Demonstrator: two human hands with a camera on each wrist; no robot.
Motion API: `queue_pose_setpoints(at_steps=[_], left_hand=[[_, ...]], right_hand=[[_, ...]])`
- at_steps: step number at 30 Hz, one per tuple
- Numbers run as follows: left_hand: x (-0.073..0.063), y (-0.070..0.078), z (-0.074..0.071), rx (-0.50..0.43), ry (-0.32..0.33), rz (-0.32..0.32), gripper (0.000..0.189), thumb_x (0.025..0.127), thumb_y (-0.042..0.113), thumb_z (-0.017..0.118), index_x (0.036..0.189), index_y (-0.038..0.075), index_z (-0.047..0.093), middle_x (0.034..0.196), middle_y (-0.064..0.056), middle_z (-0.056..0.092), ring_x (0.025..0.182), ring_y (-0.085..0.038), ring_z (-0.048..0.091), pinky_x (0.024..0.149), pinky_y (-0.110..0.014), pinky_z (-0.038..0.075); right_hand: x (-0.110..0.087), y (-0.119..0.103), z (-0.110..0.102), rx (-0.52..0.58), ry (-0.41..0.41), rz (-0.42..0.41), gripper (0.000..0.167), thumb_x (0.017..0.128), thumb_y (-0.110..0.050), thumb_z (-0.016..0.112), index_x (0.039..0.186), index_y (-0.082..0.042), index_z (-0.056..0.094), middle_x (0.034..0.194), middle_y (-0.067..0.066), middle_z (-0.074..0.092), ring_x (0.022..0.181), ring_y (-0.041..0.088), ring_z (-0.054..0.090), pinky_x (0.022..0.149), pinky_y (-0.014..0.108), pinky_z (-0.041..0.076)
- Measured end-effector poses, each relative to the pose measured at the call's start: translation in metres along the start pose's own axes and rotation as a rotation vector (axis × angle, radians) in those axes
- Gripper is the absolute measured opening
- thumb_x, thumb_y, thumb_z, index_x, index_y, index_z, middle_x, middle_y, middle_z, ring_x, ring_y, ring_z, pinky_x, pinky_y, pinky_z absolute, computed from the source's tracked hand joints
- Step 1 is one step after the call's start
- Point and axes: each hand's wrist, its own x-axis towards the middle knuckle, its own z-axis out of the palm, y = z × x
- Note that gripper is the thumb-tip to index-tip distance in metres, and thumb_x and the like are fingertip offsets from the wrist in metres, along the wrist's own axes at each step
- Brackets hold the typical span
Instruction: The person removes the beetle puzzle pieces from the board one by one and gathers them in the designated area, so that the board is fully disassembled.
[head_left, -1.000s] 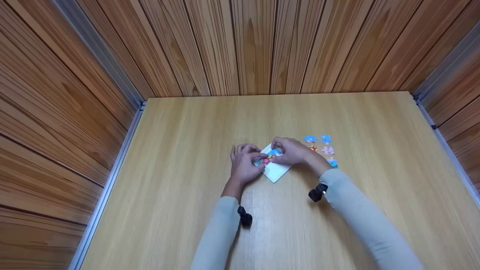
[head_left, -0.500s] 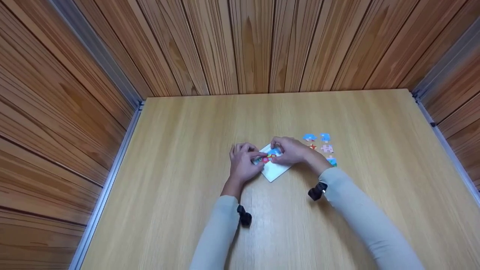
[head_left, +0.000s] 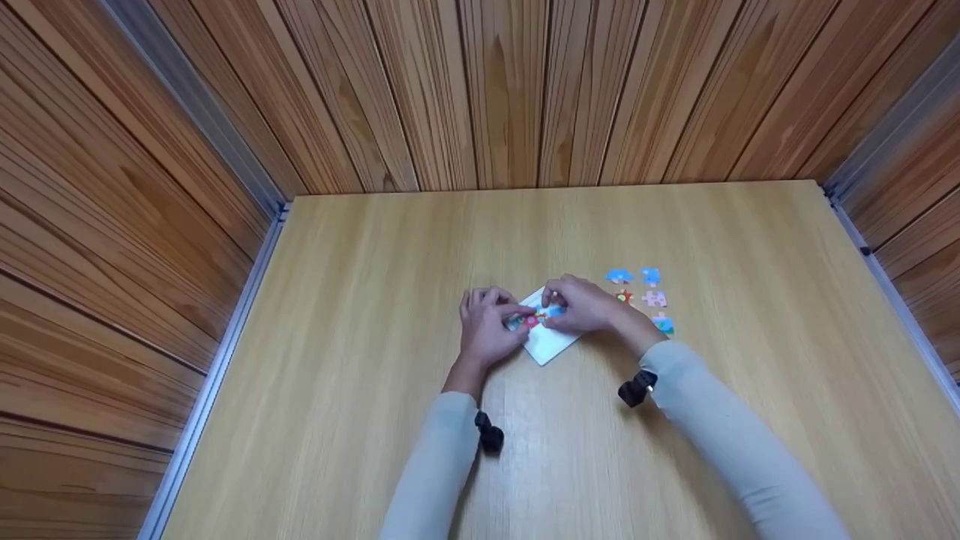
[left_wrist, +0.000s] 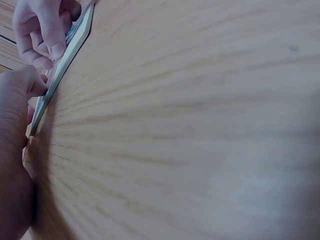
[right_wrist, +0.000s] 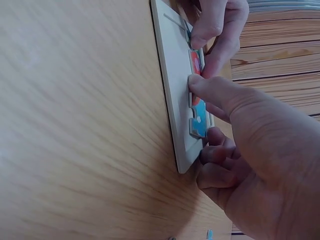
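A white square puzzle board (head_left: 547,349) lies cornerwise on the table, with a short run of colourful jigsaw pieces (head_left: 530,320) on it. From the left, my left hand (head_left: 489,328) holds these pieces between bent thumb and index finger. My right hand (head_left: 590,304) reaches in from the other side and pinches a piece with thumb and fingers. In the right wrist view, the right thumb (right_wrist: 202,85) sits at the edge of a red piece, and a blue piece (right_wrist: 199,120) joins it below. Fingers hide part of the pieces in every view.
Right of the board lie several loose jigsaw pieces: two blue ones at the back, a pink piece (head_left: 655,298), a red star piece (head_left: 623,297) and a blue-green piece (head_left: 663,324). Wood-panelled walls (head_left: 510,97) enclose the table (head_left: 360,315).
The board has shifted slightly left, then stayed. My right fingers have drawn a little closer together, so less blue shows between them. The left hand has hardly moved.
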Motion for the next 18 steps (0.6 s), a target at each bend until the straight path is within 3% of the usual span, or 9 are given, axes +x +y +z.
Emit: queue_pose_setpoints(at_steps=[11, 15, 18], left_hand=[[0.001, 0.003, 0.000, 0.025, -0.021, -0.040, 0.035, 0.096, 0.033, 0.080, 0.130, 0.029, 0.086, 0.135, -0.004, 0.066, 0.143, -0.030, 0.047, 0.142, -0.070, 0.010], [0.001, 0.001, 0.000, 0.039, -0.008, -0.023, 0.035, 0.096, 0.034, 0.081, 0.130, 0.029, 0.086, 0.132, -0.004, 0.067, 0.141, -0.030, 0.048, 0.142, -0.070, 0.012], [0.000, 0.001, 0.000, 0.020, 0.010, -0.002, 0.033, 0.097, 0.038, 0.082, 0.128, 0.026, 0.087, 0.128, -0.006, 0.068, 0.138, -0.032, 0.050, 0.140, -0.073, 0.014]], right_hand=[[-0.010, 0.004, -0.005, -0.016, -0.026, 0.065, 0.040, 0.098, -0.027, 0.087, 0.132, -0.010, 0.075, 0.129, 0.019, 0.063, 0.120, 0.036, 0.064, 0.104, 0.052, 0.055], [-0.012, 0.004, -0.009, -0.033, -0.010, 0.062, 0.037, 0.101, -0.025, 0.084, 0.134, -0.009, 0.077, 0.129, 0.019, 0.063, 0.117, 0.034, 0.063, 0.100, 0.047, 0.053], [-0.013, 0.007, -0.010, -0.054, 0.012, 0.009, 0.035, 0.100, -0.018, 0.081, 0.133, -0.008, 0.079, 0.124, 0.019, 0.065, 0.108, 0.030, 0.062, 0.088, 0.038, 0.049]])
